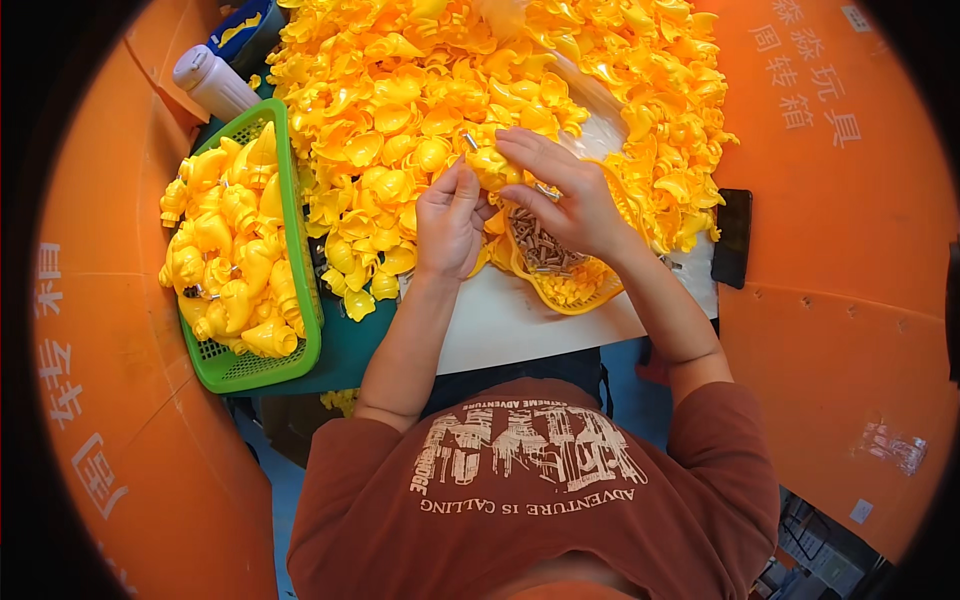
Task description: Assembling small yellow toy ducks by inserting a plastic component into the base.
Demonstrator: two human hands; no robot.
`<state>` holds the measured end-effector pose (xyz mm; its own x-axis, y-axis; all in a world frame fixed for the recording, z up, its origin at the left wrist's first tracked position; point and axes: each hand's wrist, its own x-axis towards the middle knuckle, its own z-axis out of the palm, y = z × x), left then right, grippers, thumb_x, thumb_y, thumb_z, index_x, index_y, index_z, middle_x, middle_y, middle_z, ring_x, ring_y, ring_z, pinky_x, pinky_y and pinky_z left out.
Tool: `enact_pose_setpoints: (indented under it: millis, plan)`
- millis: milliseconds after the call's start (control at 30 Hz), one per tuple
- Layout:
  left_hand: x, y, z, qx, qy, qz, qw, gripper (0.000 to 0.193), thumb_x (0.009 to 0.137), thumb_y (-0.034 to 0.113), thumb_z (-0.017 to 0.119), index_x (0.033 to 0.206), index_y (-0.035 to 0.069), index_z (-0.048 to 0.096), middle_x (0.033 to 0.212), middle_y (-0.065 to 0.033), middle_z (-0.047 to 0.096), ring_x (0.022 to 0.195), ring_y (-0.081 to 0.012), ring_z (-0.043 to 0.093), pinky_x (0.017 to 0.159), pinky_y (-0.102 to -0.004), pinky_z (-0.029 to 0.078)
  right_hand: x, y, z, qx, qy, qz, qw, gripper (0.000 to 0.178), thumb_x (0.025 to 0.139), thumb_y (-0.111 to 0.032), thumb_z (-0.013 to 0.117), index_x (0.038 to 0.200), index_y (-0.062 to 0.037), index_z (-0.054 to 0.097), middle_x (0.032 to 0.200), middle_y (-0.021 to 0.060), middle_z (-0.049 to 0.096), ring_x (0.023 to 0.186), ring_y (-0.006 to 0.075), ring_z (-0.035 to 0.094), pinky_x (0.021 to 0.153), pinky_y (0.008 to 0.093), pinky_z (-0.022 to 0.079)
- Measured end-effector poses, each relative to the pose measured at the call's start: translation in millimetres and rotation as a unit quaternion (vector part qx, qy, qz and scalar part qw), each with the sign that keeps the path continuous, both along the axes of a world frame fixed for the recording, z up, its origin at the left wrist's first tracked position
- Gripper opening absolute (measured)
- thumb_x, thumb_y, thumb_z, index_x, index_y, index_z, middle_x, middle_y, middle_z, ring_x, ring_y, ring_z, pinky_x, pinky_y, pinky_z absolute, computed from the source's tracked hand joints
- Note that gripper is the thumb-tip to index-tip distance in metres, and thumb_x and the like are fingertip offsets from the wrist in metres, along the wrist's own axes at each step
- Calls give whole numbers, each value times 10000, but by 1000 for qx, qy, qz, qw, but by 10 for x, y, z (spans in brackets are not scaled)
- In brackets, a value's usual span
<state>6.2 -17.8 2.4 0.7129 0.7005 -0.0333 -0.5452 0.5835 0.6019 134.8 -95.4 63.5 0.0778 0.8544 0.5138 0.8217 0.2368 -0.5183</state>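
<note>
Both my hands meet over the near edge of a heap of glossy yellow plastic shell pieces (390, 110). Between them is one yellow plastic part (490, 168) with a short silver metal pin (470, 141) standing out of it. My left hand (450, 225) pinches the part's left side with thumb and forefinger. From the right, my right hand (568, 190) grips it, thumb below and fingers over the top. Under my right hand sits a yellow basket (575, 308) holding small brown pegs (540, 245) and little yellow pieces (582, 283). Another silver piece shows by my right thumb.
At left, a green basket (306, 262) is piled with yellow plastic parts (235, 240). Behind it stand a white bottle (213, 82) and a blue container (245, 30). A black flat device (733, 238) lies at the right edge. Orange panels (830, 220) flank both sides.
</note>
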Motion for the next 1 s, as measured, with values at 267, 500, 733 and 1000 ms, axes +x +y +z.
enact_pose_setpoints:
  millis: [267, 500, 733, 1000]
  plan:
    - [23, -19, -16, 60, 35, 50, 996, 358, 925, 181, 486, 1218, -24, 468, 947, -39, 599, 749, -65, 535, 637, -205, 455, -124, -49, 7, 66, -13, -74, 995, 366, 718, -88, 700, 1064, -15, 607, 1106, 136, 598, 1078, 306, 541, 908, 375, 421]
    - [-10, -30, 15, 105, 72, 62, 990, 410, 920, 171, 501, 1265, -36, 425, 909, -9, 580, 682, -31, 482, 590, -169, 410, -116, -49, -48, 60, -14, -65, 996, 387, 706, -97, 714, 1069, -18, 608, 1115, 133, 596, 1084, 306, 538, 908, 369, 419]
    - [31, -46, 42, 96, 72, 72, 990, 411, 901, 137, 530, 1248, -61, 429, 959, -52, 595, 780, -61, 542, 680, -192, 459, -70, -27, -176, 35, 152, -45, 987, 417, 677, -72, 740, 1073, -25, 617, 1132, 148, 587, 1102, 271, 535, 944, 352, 403]
    - [-16, 9, -17, 84, 57, 55, 993, 448, 850, 100, 601, 1210, -109, 435, 1038, -102, 587, 886, -118, 573, 760, -228, 487, -76, -19, -164, 13, 167, -31, 985, 438, 665, -33, 741, 1081, -11, 606, 1210, 172, 526, 1163, 247, 483, 958, 337, 393]
